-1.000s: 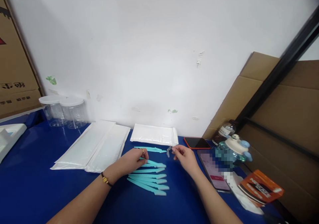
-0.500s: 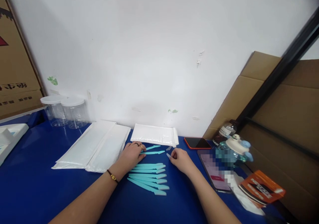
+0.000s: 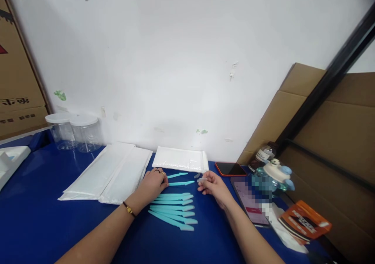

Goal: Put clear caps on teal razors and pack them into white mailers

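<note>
My left hand (image 3: 154,184) is closed on the handle end of a turquoise razor (image 3: 181,183), whose blade end points right. Another turquoise razor (image 3: 178,175) lies just behind it, its left end beside my fingers. Between the thumb and fingers of my right hand (image 3: 211,185) is a small translucent cover (image 3: 201,180), near the razor's tip but apart from it. A second small cover (image 3: 197,175) lies on the blue table behind. Several turquoise razors (image 3: 175,208) lie fanned in front of my left hand, blade ends to the right.
White padded envelopes (image 3: 114,172) lie at the left, another (image 3: 178,159) against the wall. Clear jars (image 3: 85,134) stand back left. At the right are a red-edged phone (image 3: 231,169), a larger phone (image 3: 249,205), a bottle (image 3: 263,155), a teal cup (image 3: 272,178) and an orange packet (image 3: 305,221).
My right hand has turned and lifted the small cover slightly, its fingers now curled round it. The razor in my left hand has shifted a little toward me. The view has moved slightly.
</note>
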`<state>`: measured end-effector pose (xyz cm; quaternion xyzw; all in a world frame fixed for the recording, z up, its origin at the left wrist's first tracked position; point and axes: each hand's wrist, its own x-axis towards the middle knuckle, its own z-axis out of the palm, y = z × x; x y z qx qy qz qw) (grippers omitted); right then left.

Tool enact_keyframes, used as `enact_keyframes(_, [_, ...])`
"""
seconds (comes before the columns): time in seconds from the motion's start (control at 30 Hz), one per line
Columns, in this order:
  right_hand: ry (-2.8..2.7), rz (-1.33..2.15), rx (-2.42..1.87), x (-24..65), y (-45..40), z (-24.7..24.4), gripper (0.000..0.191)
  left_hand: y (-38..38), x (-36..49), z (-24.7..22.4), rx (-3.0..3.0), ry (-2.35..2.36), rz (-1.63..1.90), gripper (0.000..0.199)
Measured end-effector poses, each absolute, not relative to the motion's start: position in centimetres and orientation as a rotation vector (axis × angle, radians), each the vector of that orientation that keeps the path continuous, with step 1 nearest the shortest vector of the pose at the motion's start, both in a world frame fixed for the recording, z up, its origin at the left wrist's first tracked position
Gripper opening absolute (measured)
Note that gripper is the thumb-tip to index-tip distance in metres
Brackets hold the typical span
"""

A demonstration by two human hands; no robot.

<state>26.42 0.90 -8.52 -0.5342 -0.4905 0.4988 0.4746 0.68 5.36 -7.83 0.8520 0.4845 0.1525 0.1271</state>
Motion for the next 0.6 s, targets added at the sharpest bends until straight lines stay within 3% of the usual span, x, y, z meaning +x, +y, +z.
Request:
enact_keyframes(0.23, [-1.216,1.276,-1.287,26.25,0.89,-8.99,0.034,5.35,0.58,-7.76,2.492,1.403,0.463,0.014])
enact_keyframes(0.6, [-1.421,1.301,-1.441,26.92,0.86,-8.81,0.029,5.04,0.09,-6.89,2.588,1.397,0.53,0.012])
